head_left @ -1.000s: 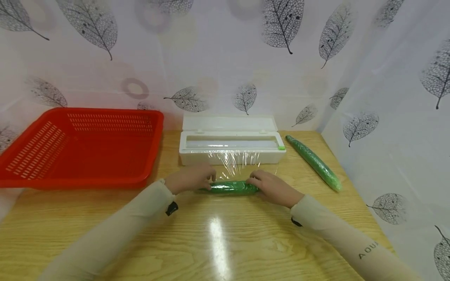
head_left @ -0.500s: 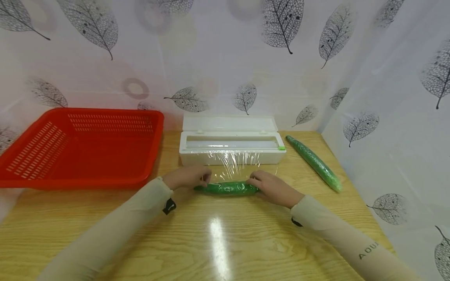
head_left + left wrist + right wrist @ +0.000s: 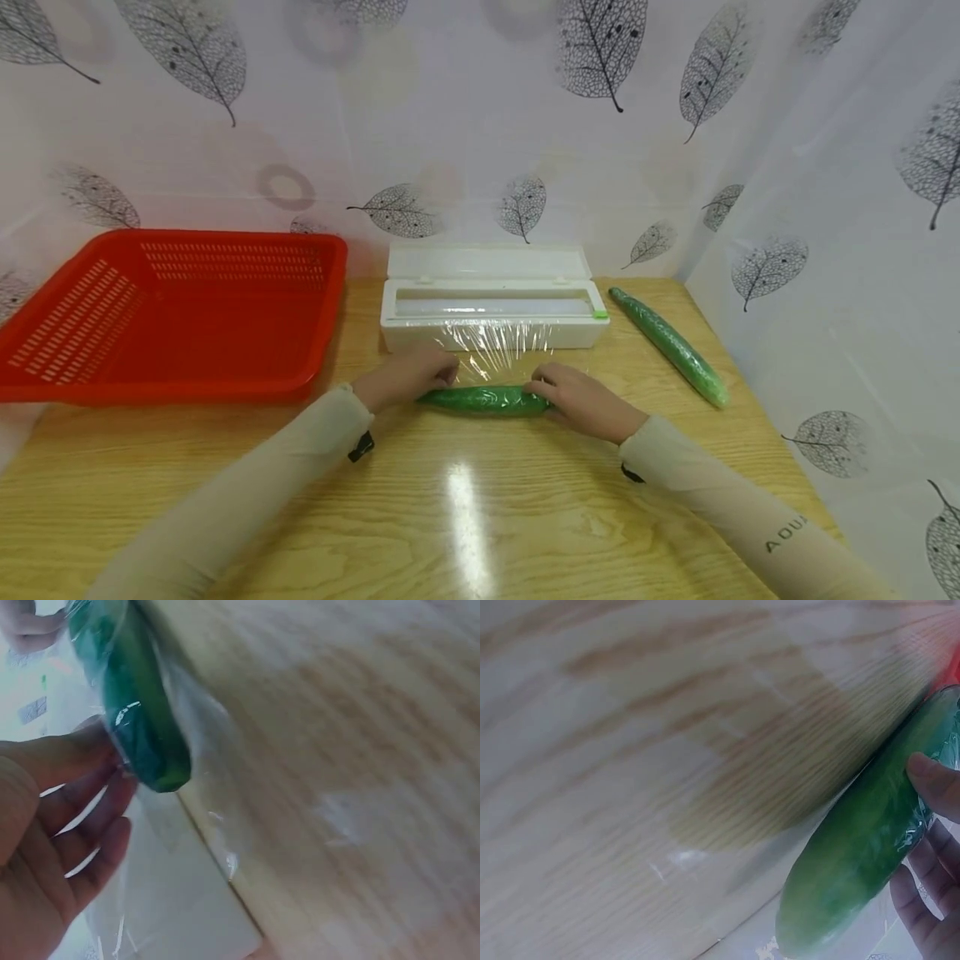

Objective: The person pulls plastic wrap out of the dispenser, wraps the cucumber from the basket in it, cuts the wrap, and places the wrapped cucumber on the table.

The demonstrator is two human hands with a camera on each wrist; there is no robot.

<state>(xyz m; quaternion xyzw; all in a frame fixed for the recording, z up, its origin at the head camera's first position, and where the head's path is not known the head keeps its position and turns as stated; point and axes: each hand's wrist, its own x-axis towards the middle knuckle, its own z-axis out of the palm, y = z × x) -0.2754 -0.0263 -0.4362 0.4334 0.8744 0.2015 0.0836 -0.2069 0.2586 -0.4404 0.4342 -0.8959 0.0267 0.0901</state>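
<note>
A green cucumber (image 3: 483,401) lies crosswise on the table, with clear cling film (image 3: 495,354) over it. The film runs back in shiny creases to a white dispenser box (image 3: 416,335). At the cucumber's left end, my left hand (image 3: 408,375) pinches the film between thumb and bent fingers, close against the wrapped side in the left wrist view. My right hand (image 3: 581,402) grips the right end. Its thumb (image 3: 934,780) lies on top of the cucumber (image 3: 855,847), and the other fingers bend behind it.
A red plastic basket (image 3: 150,390) stands on the left. At the right lies another cucumber (image 3: 671,346), wrapped in film. The dispenser's lid (image 3: 487,262) is raised at the back, before a leaf-patterned curtain (image 3: 465,125).
My left hand drew back a little to the left off the cucumber's top, then came in again at its left end. My right hand has stayed in place.
</note>
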